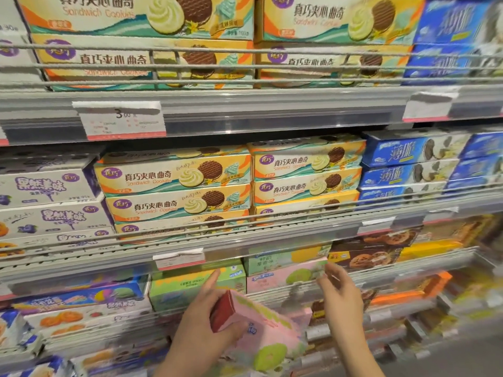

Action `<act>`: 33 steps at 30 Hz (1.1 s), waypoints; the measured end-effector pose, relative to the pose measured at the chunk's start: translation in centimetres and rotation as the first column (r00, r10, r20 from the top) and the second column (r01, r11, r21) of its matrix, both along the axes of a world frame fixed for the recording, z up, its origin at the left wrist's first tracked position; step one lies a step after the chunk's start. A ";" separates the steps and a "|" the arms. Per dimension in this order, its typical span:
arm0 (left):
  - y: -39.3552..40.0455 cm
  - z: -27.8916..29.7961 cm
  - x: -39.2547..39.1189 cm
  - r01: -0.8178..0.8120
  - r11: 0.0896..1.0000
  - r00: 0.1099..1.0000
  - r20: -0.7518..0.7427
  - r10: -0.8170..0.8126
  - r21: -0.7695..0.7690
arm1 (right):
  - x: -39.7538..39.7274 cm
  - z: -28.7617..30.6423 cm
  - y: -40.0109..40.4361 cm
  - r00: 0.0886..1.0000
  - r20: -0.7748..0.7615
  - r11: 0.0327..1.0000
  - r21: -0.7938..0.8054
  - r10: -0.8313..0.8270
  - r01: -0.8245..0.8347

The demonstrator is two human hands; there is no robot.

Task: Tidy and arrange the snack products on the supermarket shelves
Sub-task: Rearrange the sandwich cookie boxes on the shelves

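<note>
My left hand (206, 317) grips a pink snack box (261, 327) with a red end flap, held tilted in front of the lower shelf. My right hand (340, 289) pinches the right end of another pink box (283, 276) that lies on that shelf, under a green and yellow box (285, 258). A green box (190, 287) stands to the left of it, just behind my left hand's fingertips.
Yellow sandwich cookie boxes (177, 186) fill the middle shelf, with white and purple boxes (46, 191) to the left and blue ones (408, 164) to the right. Wire rails (245, 221) front each shelf. Brown cookie boxes (367, 257) sit right of the pink box.
</note>
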State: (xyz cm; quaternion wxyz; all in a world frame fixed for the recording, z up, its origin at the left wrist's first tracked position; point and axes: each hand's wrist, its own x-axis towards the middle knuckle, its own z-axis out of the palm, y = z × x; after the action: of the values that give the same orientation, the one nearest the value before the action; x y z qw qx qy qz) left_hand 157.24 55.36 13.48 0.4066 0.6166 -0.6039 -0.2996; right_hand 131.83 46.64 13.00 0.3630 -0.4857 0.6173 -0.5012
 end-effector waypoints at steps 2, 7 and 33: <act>-1.0 0.0 -1.2 0.021 1.000 0.999 0.025 -0.021 0.010 | -1.0 0.6 -0.5 1.000 0.009 1.000 -0.024 0.018 -0.018; -2.9 0.4 -3.8 0.035 0.998 0.999 0.030 -0.037 0.044 | -3.2 0.8 -2.8 0.997 -0.034 0.998 -0.018 0.063 -0.064; -1.2 -0.1 -1.4 -0.112 0.992 0.986 -0.116 0.118 0.054 | 0.0 -0.7 -3.6 0.958 -0.039 0.957 -0.044 0.284 -0.286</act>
State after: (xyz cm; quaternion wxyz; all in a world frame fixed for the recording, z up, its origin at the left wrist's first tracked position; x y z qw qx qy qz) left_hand 155.81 54.13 13.37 0.4440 0.6409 -0.5346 -0.3260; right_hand 131.79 43.08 12.27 0.4093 -0.5864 0.5340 -0.4510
